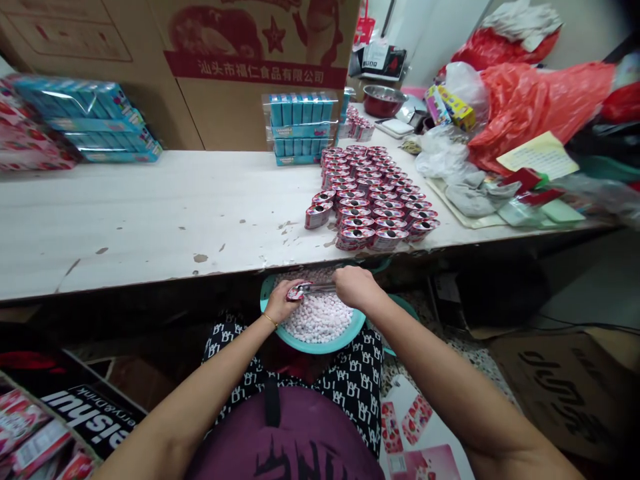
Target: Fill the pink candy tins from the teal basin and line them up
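Note:
A turquoise basin (315, 347) full of small white pellets (320, 319) rests at my lap, under the table's front edge. Over its left side, my left hand (281, 301) is closed around a small red-and-white printed container (299, 291). My right hand (354, 287) forms a fist above the basin's right side. It grips a thin metal scoop (320, 287), whose far end reaches to the container's opening. On the table, just beyond the basin, stand rows of similar printed containers (373, 200), their dark top holes facing up.
Blue wrapped packs (303, 127) stand at the back against a large cardboard box (225, 113); more lie far left. Red plastic bags (540, 100) and papers crowd the right end of the white table (150, 220). A carton (565, 393) lies on the floor at right.

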Motion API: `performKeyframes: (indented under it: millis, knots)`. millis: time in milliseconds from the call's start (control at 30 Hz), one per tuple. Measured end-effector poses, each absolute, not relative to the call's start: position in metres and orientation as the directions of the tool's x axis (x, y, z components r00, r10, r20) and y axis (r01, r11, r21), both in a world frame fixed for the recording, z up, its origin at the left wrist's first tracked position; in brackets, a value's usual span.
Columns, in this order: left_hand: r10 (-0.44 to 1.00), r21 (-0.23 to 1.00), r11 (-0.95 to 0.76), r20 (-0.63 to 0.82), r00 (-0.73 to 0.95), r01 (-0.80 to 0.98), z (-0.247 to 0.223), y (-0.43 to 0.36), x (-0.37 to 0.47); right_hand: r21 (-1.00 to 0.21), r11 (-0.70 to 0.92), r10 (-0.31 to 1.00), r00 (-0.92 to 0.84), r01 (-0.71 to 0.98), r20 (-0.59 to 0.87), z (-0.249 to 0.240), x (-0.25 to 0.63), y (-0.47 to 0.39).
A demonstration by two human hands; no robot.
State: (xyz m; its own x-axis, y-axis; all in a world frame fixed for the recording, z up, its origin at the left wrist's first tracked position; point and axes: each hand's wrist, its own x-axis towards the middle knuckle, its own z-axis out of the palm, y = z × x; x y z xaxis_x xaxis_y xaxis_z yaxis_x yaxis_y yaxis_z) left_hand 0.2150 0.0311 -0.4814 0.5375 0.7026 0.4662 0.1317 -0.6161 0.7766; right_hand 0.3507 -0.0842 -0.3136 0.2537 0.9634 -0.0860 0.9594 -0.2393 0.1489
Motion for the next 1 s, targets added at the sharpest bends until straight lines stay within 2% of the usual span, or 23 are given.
performKeyframes:
  millis: [100, 167, 267, 367, 500, 567, 667, 833, 900, 1000]
  knots:
    - [0.759, 0.851, -0.519, 0.416, 0.501, 0.079, -0.486, 0.035, 0.205, 0.196, -0.278, 0.953, 0.296, 0.94, -0.07, -0.322, 0.377, -0.097]
    - [0.808, 0.915, -0.403, 0.352, 0.472, 0.008, -0.491, 0.037, 0.199, 0.177, -0.345, 0.931, 0.36, 0.922, -0.062, -0.344, 0.399, -0.103]
    - [0.879, 0.979, -0.191, 0.205, 0.43, -0.075, -0.498, 0.035, 0.2, -0.005, -0.437, 0.897, 0.436, 0.899, -0.08, -0.4, 0.41, -0.094]
    - [0.908, 0.992, -0.061, 0.1, 0.407, -0.108, -0.502, 0.031, 0.214, -0.203, -0.46, 0.888, 0.453, 0.864, -0.08, -0.456, 0.393, -0.07]
    - [0.919, 0.981, 0.033, 0.046, 0.392, -0.191, -0.495, 0.028, 0.224, -0.33, -0.44, 0.891, 0.453, 0.835, -0.04, -0.489, 0.384, -0.049]
    - [0.914, 0.974, 0.012, 0.081, 0.399, -0.226, -0.487, 0.028, 0.217, -0.396, -0.414, 0.898, 0.439, 0.82, -0.031, -0.49, 0.396, -0.05]
    - [0.9, 0.972, -0.113, 0.188, 0.394, -0.204, -0.477, 0.03, 0.197, -0.478, -0.366, 0.912, 0.411, 0.799, -0.012, -0.479, 0.417, -0.061]
    - [0.849, 0.917, -0.397, 0.349, 0.396, 0.042, -0.476, 0.032, 0.183, -0.557, -0.276, 0.938, 0.347, 0.783, 0.024, -0.437, 0.426, -0.08]
    - [0.809, 0.857, -0.497, 0.401, 0.429, 0.135, -0.477, 0.031, 0.189, -0.537, -0.232, 0.953, 0.301, 0.811, 0.043, -0.415, 0.421, -0.085]
    - [0.77, 0.803, -0.567, 0.439, 0.463, 0.182, -0.476, 0.028, 0.201, -0.365, -0.205, 0.97, 0.239, 0.908, 0.051, -0.385, 0.408, -0.088]
